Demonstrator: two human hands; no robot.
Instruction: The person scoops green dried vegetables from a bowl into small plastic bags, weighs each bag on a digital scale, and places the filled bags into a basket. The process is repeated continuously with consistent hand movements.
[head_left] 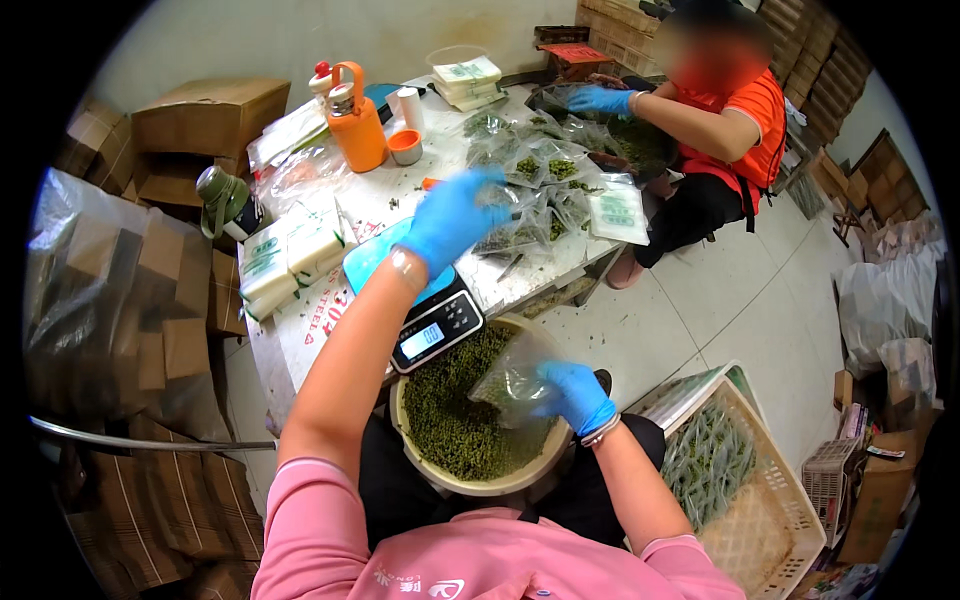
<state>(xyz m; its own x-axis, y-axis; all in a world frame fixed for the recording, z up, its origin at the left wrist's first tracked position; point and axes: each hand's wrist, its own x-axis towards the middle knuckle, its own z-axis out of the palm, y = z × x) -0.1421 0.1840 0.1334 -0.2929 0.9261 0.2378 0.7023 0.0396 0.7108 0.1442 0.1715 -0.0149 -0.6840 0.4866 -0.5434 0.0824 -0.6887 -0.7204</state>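
Observation:
My left hand (452, 225), in a blue glove, hovers over the digital scale (440, 325) and reaches toward filled clear bags (545, 185) on the table. Its fingers are somewhat blurred but look spread, with nothing visible in them. My right hand (580, 397), also gloved in blue, grips a clear plastic bag (512, 385) by its edge. That bag hangs above a round tub (405, 425) between my knees. Small green berries, like green peppercorns (460, 430), fill much of the tub. A few seem to lie in the bag's lower end.
Flat bag stacks (300, 250), an orange flask (357, 130) and a green bottle (230, 205) stand on the table (375, 195). Across it, a co-worker's gloved hand (600, 100) is over a heap of greens. A crate (770, 520) with filled bags sits at my right.

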